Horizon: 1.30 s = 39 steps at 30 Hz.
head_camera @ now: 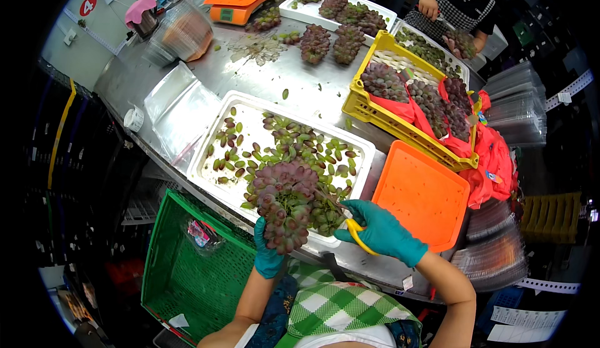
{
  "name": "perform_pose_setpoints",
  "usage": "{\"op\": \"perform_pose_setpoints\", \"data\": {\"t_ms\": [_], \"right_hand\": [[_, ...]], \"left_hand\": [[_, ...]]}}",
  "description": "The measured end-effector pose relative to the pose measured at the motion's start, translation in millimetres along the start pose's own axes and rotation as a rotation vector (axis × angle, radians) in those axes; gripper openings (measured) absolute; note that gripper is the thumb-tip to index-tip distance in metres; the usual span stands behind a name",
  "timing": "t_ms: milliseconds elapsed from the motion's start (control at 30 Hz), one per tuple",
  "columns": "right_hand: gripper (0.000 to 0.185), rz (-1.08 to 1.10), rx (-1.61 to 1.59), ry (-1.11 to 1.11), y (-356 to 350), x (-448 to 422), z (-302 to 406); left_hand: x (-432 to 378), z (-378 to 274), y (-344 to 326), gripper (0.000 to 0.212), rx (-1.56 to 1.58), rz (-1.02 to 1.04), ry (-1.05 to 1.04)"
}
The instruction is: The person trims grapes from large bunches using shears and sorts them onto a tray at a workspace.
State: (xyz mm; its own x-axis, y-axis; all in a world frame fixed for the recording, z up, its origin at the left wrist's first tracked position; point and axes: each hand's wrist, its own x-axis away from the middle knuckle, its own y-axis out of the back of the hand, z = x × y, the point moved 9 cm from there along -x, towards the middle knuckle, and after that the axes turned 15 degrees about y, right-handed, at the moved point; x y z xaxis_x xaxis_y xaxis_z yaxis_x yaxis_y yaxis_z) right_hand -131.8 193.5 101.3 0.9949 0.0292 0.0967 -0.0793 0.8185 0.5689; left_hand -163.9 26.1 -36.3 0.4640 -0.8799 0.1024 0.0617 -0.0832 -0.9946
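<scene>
My left hand [268, 254], in a teal glove, holds up a large bunch of purple-green grapes [287, 202] over the near edge of a white foam tray [370, 153]. Its fingers are mostly hidden behind the bunch. Yellow-handled scissors [360, 238] are in my teal-gloved right hand [386, 233], their blades pointing left at the side of the bunch. Whether the blades touch it I cannot tell. Loose green and reddish grapes [335, 153] lie scattered in the tray, with more clusters just behind the held bunch.
To the right lie an orange tray [422, 198] and a yellow crate [398, 118] of grapes in red wrapping. A green basket [201, 263] is at lower left, plastic bags [180, 109] left of the foam tray. An orange scale [241, 1] stands behind; a co-worker [450, 10] handles grapes at upper right.
</scene>
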Motion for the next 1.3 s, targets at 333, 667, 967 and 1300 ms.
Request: {"op": "perform_pose_setpoints", "data": {"t_ms": [333,667,967,1300], "right_hand": [[0.049,-0.09,0.653,0.865,-21,-42,100],[0.042,0.003,0.866,0.863,-50,-51,85],[0.059,-0.085,0.531,0.717,-26,-33,90],[0.045,-0.237,0.22,0.281,36,-32,56]], "left_hand": [[18,18,19,0.048,-0.083,-0.153,0.077],[18,37,62,0.056,-0.146,-0.342,0.176],[14,43,92,0.042,0.007,-0.374,0.152],[-3,-27,78,0.039,-0.047,-0.264,-0.064]]}}
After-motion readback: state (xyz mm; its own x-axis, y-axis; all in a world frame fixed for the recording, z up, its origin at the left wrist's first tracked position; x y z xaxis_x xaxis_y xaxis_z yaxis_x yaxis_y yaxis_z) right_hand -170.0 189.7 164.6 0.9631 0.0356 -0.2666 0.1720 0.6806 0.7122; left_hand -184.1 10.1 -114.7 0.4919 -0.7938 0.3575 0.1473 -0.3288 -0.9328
